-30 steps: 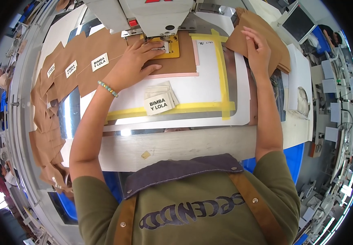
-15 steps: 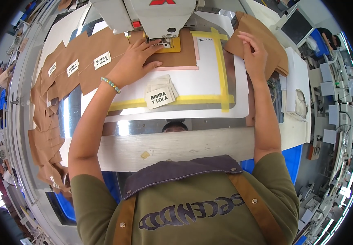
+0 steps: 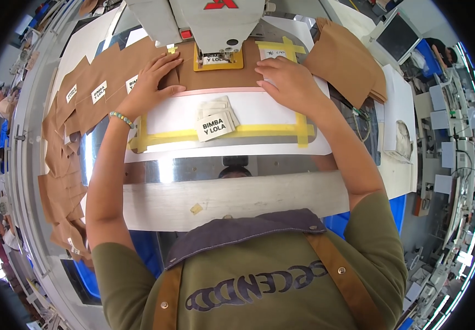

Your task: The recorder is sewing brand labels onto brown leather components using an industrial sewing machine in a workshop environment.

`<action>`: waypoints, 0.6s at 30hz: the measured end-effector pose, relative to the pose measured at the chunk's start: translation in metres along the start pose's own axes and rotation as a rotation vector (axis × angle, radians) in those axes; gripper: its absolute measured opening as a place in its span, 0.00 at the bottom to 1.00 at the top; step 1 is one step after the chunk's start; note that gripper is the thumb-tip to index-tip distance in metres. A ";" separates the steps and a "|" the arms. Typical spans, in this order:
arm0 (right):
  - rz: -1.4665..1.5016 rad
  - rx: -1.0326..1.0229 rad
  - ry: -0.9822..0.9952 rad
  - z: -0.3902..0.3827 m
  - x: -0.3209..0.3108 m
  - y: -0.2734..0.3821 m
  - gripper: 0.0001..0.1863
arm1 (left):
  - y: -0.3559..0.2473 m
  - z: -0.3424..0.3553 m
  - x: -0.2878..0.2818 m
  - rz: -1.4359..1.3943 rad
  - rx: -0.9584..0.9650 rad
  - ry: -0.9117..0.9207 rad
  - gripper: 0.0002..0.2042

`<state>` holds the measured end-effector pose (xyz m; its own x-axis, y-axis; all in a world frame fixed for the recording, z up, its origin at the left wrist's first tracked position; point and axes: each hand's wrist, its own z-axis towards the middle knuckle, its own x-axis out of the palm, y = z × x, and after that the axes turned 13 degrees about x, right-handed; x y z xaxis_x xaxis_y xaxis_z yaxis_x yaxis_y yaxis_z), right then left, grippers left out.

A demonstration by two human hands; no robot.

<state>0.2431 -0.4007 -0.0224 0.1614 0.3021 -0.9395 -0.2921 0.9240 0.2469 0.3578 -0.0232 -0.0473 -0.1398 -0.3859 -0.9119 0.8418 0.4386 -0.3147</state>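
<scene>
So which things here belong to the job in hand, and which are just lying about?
Apparently in the job:
brown panel, left hand and right hand at its sides
sewing machine
yellow frame
loose white labels
brown stack
labelled brown pieces

Apparently just lying about:
small tan scrap
white box

Two-line black capitals are printed on the stacked pale labels (image 3: 213, 126), the label (image 3: 211, 59) within the yellow frame (image 3: 221, 68) and the brown pieces' labels (image 3: 99, 92). A red emblem (image 3: 220, 4) is borne by the machine head (image 3: 215, 25); the olive garment (image 3: 237, 253) is marked with dark lettering (image 3: 256, 285).
</scene>
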 end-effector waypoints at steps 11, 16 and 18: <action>-0.088 -0.005 -0.055 -0.009 0.008 0.007 0.21 | -0.007 0.006 0.016 0.212 0.098 -0.134 0.20; -0.153 0.031 -0.052 -0.022 -0.002 0.018 0.21 | -0.028 0.020 0.027 0.285 0.228 -0.207 0.13; -0.191 0.089 -0.018 -0.028 -0.007 0.022 0.21 | -0.041 0.026 0.030 0.258 0.284 -0.189 0.11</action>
<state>0.2090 -0.3890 -0.0170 0.2231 0.1225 -0.9671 -0.1704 0.9817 0.0850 0.3324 -0.0741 -0.0547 0.1698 -0.4463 -0.8786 0.9506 0.3094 0.0265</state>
